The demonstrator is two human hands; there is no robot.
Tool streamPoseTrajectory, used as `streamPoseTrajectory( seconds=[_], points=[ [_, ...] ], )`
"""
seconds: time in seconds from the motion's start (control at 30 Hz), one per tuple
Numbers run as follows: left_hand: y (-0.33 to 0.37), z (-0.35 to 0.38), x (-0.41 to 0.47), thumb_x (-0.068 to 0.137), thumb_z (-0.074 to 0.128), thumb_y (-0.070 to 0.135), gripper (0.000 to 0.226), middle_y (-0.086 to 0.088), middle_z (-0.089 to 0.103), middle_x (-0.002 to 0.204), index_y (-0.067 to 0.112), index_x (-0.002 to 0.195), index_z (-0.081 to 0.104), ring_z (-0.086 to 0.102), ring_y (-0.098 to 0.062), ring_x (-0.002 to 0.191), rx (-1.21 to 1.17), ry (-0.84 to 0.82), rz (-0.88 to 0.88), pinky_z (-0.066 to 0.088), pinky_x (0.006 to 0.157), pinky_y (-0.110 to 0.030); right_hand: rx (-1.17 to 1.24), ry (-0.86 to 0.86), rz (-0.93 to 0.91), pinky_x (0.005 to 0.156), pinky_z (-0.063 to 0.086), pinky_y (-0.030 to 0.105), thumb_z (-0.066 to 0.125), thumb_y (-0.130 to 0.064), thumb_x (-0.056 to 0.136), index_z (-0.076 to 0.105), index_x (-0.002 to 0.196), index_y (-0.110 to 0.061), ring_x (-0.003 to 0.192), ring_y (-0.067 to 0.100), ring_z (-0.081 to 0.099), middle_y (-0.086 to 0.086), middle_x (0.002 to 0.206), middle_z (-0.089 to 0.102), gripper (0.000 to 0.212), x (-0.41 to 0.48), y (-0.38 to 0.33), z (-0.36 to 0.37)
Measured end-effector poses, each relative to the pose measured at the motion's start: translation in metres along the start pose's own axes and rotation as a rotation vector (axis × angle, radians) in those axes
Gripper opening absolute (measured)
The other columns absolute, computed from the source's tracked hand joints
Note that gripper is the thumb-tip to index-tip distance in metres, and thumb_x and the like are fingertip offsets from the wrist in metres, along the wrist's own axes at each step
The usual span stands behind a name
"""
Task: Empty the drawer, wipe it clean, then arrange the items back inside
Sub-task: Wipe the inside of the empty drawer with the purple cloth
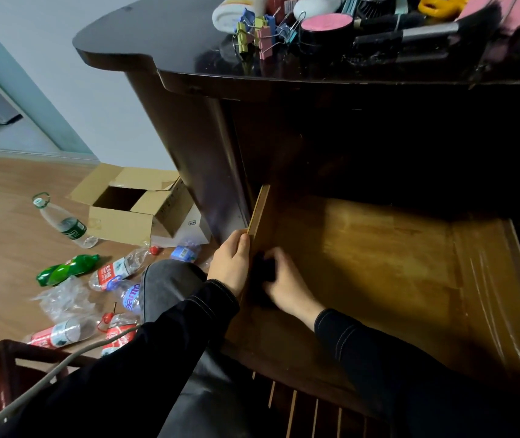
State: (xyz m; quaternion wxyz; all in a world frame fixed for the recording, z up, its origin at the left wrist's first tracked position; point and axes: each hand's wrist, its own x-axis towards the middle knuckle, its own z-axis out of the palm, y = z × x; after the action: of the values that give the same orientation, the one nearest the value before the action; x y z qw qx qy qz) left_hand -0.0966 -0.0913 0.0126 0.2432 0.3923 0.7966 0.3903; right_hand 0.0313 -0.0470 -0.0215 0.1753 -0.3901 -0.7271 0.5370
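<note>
Your left hand [232, 263] gripped the top edge of the drawer's [378, 263] left wall, thumb hooked over the rim and the fingers wrapped down the outside. Your right hand [287, 279] sat just inside that wall, fingers curled over a dark cloth [263, 270] and pressing it into the near left corner, close beside your left thumb.

The cloth looked soft and light, likely to bunch, so keeping it balled under the palm suited it better than a fingertip pinch. The drawer looked stiff and wooden and would probably slide if pushed; bracing it at the wall was a sound hold.

To the right of your fingers, the drawer floor lay bare, smooth and varnished, with a sheen along its far side, so the cloth should have glided easily.

Above and beyond your fingers, the dark glossy desk top [157, 36] carried the binder clips [258, 33], a pink-lidded jar [326, 25], a brush [410, 33] and yellow scissors [438, 3]. To the left of your left hand, on the wooden floor [6, 191], stood an open cardboard box [126, 210] among scattered plastic bottles [63, 222].
</note>
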Motion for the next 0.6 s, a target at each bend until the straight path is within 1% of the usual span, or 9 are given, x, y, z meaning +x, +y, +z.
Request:
streamPoseTrajectory(
  seconds=[0.03,0.1,0.2,0.23,0.3,0.4,0.43,0.53,0.6],
  points=[
    [0.000,-0.001,0.000,0.107,0.036,0.034,0.029,-0.002,0.065,0.106,0.020,0.114,0.060,0.059,-0.019,0.102,0.003,-0.003,-0.003,0.044,0.096,-0.035,-0.032,-0.041,0.040,0.101,0.049,0.033,0.064,0.005,0.085,0.052,0.123,-0.016,0.118,0.024,0.056,0.008,0.128,0.055,0.044,0.001,0.001,-0.001],
    [0.000,0.000,0.000,0.107,0.035,0.035,0.028,-0.001,0.064,0.108,0.023,0.116,0.059,0.058,-0.018,0.105,0.002,-0.007,-0.011,0.044,0.098,-0.035,-0.027,-0.070,0.064,0.100,0.051,0.034,0.063,0.006,0.085,0.055,0.122,-0.017,0.117,0.022,0.058,0.005,0.124,0.061,0.044,0.003,-0.002,-0.008],
    [-0.002,0.000,0.001,0.107,0.037,0.034,0.028,-0.001,0.064,0.105,0.020,0.116,0.060,0.059,-0.017,0.103,-0.018,0.005,-0.021,0.046,0.100,-0.039,0.149,-0.010,-0.030,0.078,0.053,0.017,0.066,0.006,0.079,0.056,0.103,-0.026,0.097,0.002,0.063,-0.008,0.106,0.063,0.041,0.004,-0.011,-0.014],
    [-0.002,0.000,0.001,0.107,0.037,0.033,0.028,-0.002,0.065,0.102,0.018,0.113,0.061,0.060,-0.018,0.100,-0.027,0.011,-0.016,0.047,0.099,-0.041,0.170,0.002,-0.045,0.076,0.052,0.014,0.066,0.006,0.079,0.055,0.102,-0.027,0.097,0.001,0.062,-0.007,0.108,0.061,0.041,0.003,-0.011,-0.012],
    [-0.001,0.001,0.001,0.106,0.037,0.032,0.028,-0.005,0.065,0.100,0.017,0.109,0.061,0.060,-0.020,0.098,-0.029,0.004,0.000,0.048,0.096,-0.042,0.087,-0.016,-0.022,0.083,0.051,0.017,0.064,0.006,0.082,0.053,0.109,-0.025,0.107,0.011,0.058,0.000,0.120,0.055,0.043,-0.003,-0.008,-0.006],
    [-0.001,0.000,0.001,0.106,0.035,0.035,0.027,-0.001,0.064,0.104,0.023,0.110,0.059,0.059,-0.019,0.103,-0.008,-0.004,-0.007,0.045,0.097,-0.036,-0.050,-0.104,0.076,0.102,0.049,0.037,0.062,0.005,0.087,0.052,0.125,-0.016,0.120,0.026,0.056,0.009,0.129,0.056,0.044,-0.001,-0.002,-0.005],
    [0.000,0.000,0.000,0.106,0.035,0.035,0.026,-0.001,0.064,0.105,0.024,0.110,0.059,0.059,-0.019,0.103,-0.008,-0.006,-0.010,0.044,0.097,-0.035,-0.055,-0.106,0.084,0.101,0.050,0.038,0.062,0.005,0.087,0.054,0.125,-0.016,0.120,0.025,0.056,0.007,0.128,0.059,0.044,0.000,-0.005,-0.007],
    [-0.001,0.000,0.001,0.106,0.036,0.034,0.027,-0.001,0.064,0.101,0.022,0.111,0.060,0.060,-0.017,0.099,-0.011,-0.004,-0.015,0.046,0.096,-0.039,0.102,-0.055,0.004,0.080,0.053,0.020,0.064,0.006,0.080,0.057,0.107,-0.025,0.102,0.009,0.063,-0.003,0.111,0.064,0.042,0.003,-0.011,-0.013],
    [0.000,0.000,0.001,0.106,0.037,0.033,0.026,-0.001,0.064,0.097,0.021,0.109,0.060,0.060,-0.016,0.095,-0.010,0.003,-0.009,0.047,0.095,-0.041,0.144,-0.047,-0.019,0.078,0.051,0.016,0.065,0.004,0.079,0.055,0.104,-0.027,0.099,0.006,0.062,-0.002,0.112,0.060,0.041,0.001,-0.009,-0.009]
  ],
)
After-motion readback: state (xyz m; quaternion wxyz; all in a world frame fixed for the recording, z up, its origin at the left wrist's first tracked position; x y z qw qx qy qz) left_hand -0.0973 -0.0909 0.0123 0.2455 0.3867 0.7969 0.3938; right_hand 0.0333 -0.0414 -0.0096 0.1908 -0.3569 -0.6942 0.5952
